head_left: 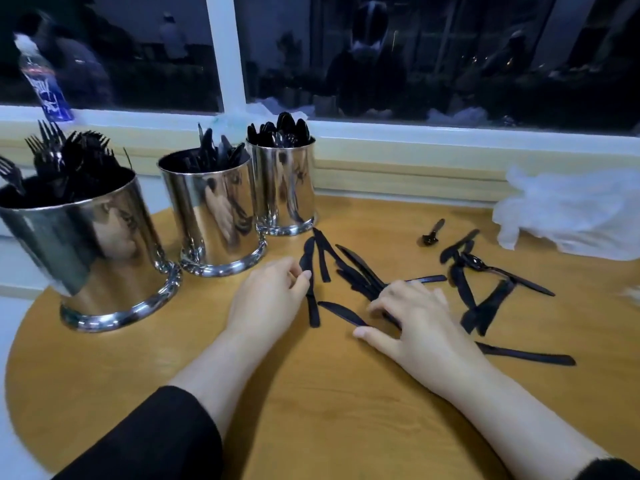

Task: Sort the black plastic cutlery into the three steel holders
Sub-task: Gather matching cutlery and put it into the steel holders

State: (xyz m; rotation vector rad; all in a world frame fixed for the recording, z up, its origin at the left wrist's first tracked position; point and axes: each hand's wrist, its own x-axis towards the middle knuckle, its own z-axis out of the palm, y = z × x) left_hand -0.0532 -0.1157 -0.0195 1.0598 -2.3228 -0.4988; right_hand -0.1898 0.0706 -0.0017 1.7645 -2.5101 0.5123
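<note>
From the head camera, a round wooden table (pixel 311 393) sits against a window sill, and three shiny steel holders stand in a row along its far left side. The nearest, leftmost holder (pixel 93 251) is packed with forks (pixel 62 157). The middle holder (pixel 211 209) carries knives (pixel 221 150), and the far holder (pixel 282 185) is full of spoons (pixel 284 129).

Loose black knives lie scattered on the table to the right of the holders. The left hand (pixel 268 299) rests low on the table, its fingers curled in a light pinch grip on one knife (pixel 310 285) that lies pointing away from the person. The right hand (pixel 412 317) lies over a fanned bunch of knives (pixel 356 271), fingers bent and pressing down on them; whether it has truly closed round any I cannot tell. Another knife (pixel 343 313) lies between the two hands.

Further right lies a second heap of cutlery (pixel 481 289), a single knife (pixel 526 355) near the right forearm, and a small piece (pixel 433 233) on its own. Crumpled clear plastic (pixel 571 213) lies at the far right, and a water bottle (pixel 41 81) stands on the sill.
</note>
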